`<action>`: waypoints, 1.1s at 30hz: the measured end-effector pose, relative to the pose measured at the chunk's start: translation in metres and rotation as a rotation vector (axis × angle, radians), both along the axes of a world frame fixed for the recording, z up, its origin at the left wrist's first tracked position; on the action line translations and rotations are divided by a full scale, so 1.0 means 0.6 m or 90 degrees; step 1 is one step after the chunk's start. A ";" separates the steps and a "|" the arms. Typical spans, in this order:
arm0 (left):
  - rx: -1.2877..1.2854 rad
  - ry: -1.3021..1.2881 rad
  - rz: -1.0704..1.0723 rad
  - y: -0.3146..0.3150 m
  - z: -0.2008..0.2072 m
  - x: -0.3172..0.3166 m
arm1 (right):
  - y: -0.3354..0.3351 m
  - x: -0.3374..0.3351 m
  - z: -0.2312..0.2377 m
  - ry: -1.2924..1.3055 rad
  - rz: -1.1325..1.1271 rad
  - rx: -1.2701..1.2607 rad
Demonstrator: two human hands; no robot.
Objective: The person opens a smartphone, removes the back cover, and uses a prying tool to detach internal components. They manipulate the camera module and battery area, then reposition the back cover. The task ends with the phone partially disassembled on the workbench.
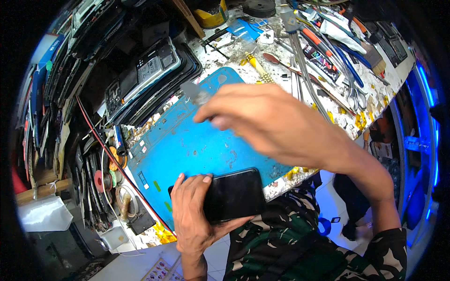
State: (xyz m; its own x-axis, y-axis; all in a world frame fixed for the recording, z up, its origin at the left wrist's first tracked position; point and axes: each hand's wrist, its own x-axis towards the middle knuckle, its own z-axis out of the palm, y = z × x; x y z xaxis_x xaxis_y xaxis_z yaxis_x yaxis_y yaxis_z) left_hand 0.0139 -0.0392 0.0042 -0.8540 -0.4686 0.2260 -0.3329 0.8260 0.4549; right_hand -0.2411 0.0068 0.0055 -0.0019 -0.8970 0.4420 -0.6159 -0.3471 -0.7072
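Person's-eye view down onto a cluttered workbench (pixel 275 189) w/ a blue mat (pixel 187 154) on it. A black phone (pixel 236 194), dark glass face up, is at the mat's near edge, toward the person's body, partly past that edge; can't tell if it rests on the mat or is held just above.

L hand (pixel 191 210) is at the phone's left end & holds it: fingers bent over the far long side, thumb stretched along the near long side, phone btwn them. Most of the phone shows to the right of this hand.

R hand (pixel 269 119) is over the mat's far half, well apart from the phone, which sits nearer the body. Its fingers are curled, index & thumb tips close together, so the gap is narrow. A small grey thing (pixel 196 92), blurred, shows just beyond the fingertips, toward the mat's far corner; can't tell if the hand grips it.

Around: a stack of device parts (pixel 150 70) beyond the mat's far-left edge; a red-and-black cable (pixel 96 133) along its left side; a red spool (pixel 99 181) nearby, nr bench's left edge; scissors (pixel 352 88) among tools toward the bench's right edge.
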 end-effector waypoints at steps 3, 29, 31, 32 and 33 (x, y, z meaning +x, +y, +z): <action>-0.006 -0.066 -0.007 -0.004 0.015 -0.003 | 0.038 -0.027 0.040 -0.040 -0.087 0.174; -0.013 -0.187 -0.004 -0.018 0.029 -0.021 | 0.084 0.014 0.039 0.251 -0.058 0.280; -0.017 -0.185 -0.013 -0.020 0.027 -0.020 | 0.081 0.012 0.041 0.240 -0.050 0.283; -0.027 -0.179 -0.021 -0.022 0.025 -0.019 | 0.080 0.011 0.041 0.233 -0.049 0.278; -0.036 -0.173 -0.030 -0.024 0.023 -0.018 | 0.080 0.011 0.042 0.236 -0.045 0.272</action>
